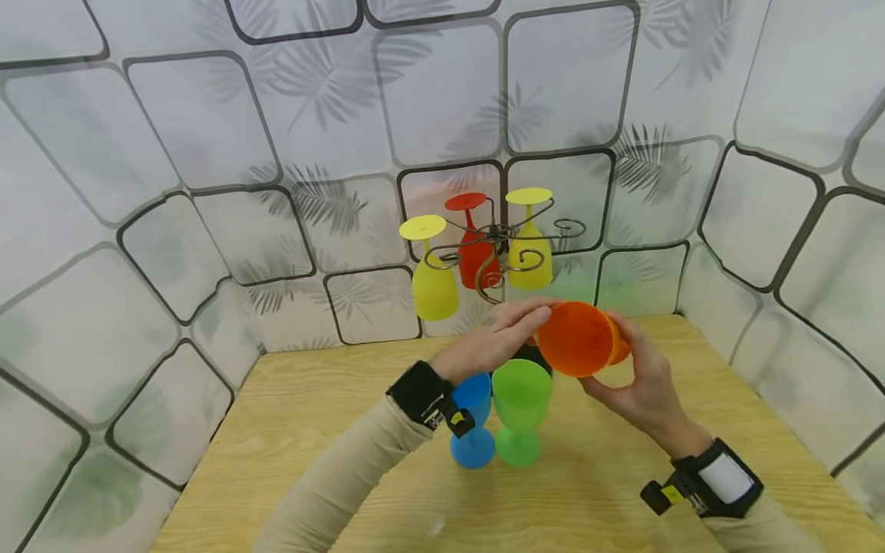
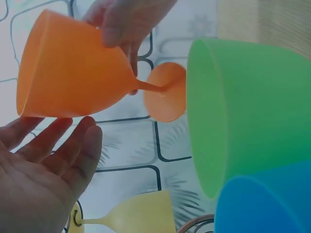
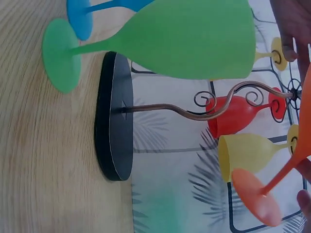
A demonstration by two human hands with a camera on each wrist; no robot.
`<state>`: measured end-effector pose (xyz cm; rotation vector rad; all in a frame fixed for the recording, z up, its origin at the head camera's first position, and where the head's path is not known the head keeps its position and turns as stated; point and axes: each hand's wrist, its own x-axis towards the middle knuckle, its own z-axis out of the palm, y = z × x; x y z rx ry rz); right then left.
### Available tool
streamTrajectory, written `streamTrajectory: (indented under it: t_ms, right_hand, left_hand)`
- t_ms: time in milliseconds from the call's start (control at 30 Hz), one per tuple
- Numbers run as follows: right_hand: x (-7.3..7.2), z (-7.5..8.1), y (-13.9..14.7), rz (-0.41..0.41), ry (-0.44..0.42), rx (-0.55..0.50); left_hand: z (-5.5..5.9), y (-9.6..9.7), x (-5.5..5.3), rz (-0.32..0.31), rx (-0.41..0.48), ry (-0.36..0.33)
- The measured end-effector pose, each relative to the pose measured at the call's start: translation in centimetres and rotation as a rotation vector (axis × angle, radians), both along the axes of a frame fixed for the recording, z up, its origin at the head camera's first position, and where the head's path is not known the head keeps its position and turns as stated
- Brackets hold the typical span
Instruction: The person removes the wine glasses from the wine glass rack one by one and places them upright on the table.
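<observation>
An orange plastic goblet (image 1: 577,338) is held up above the table, tilted so its mouth faces the head camera. My right hand (image 1: 646,384) grips it round the bowl, thumb below and fingers on the far side. On the other side, my left hand (image 1: 494,338) has its fingers stretched out. In the left wrist view, those fingertips (image 2: 87,126) are right at the bowl's lower side near the rim. The goblet's stem and round foot (image 2: 167,92) point away, past the right hand. Below the hands, a green goblet (image 1: 522,395) and a blue goblet (image 1: 473,449) stand upright on the table.
Behind the hands stands a curled metal glass rack (image 1: 494,234) on a black base (image 3: 114,141). Hanging upside down from it are a red goblet (image 1: 477,257) and two yellow goblets (image 1: 435,292). Patterned curtains (image 1: 325,184) surround the wooden table (image 1: 297,415).
</observation>
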<state>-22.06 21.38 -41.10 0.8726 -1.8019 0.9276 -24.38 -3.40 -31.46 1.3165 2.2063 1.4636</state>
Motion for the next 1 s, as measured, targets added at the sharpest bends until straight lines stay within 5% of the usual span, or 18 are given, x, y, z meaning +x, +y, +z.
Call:
streamTrajectory:
  t_ms: [367,667,1000]
  right_hand:
    - [1.3,-1.5,0.1,0.064,-0.330,-0.078]
    - [1.6,-3.7,-0.4,0.119,-0.415,-0.089]
    - [1.6,-5.3,-0.6,0.066,-0.529,-0.082]
  left_hand:
    - [-0.7,0.2,0.0,0.010,-0.141,0.119]
    - [-1.0,-0.2,-0.3,-0.004,-0.296,0.143]
    - [-1.9,-0.7,-0.5,-0.011,-0.419,0.218]
